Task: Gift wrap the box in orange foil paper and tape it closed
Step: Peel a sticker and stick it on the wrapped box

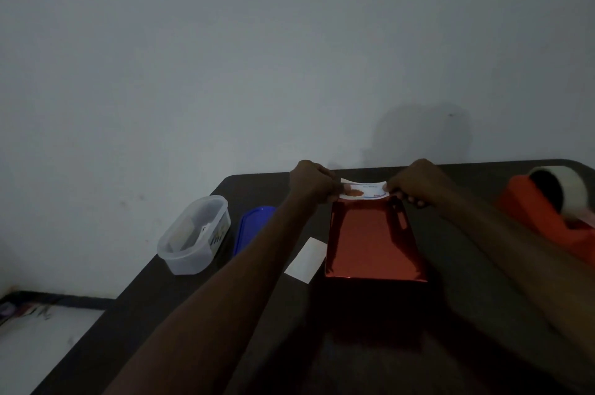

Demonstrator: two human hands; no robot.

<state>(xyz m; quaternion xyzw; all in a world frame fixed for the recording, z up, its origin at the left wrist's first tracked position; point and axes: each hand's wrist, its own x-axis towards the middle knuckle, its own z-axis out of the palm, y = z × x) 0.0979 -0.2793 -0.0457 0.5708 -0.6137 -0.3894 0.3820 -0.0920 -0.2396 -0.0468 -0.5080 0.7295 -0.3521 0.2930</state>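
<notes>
Orange foil box between both hands

Both hands pinch the foil-wrapped box (far end) — dark table.

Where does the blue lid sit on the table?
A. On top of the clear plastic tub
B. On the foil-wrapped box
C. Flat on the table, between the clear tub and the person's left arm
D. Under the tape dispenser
C. The blue lid lies on the table just right of the clear plastic tub, which stands open, and it is partly hidden behind the left forearm.
</notes>
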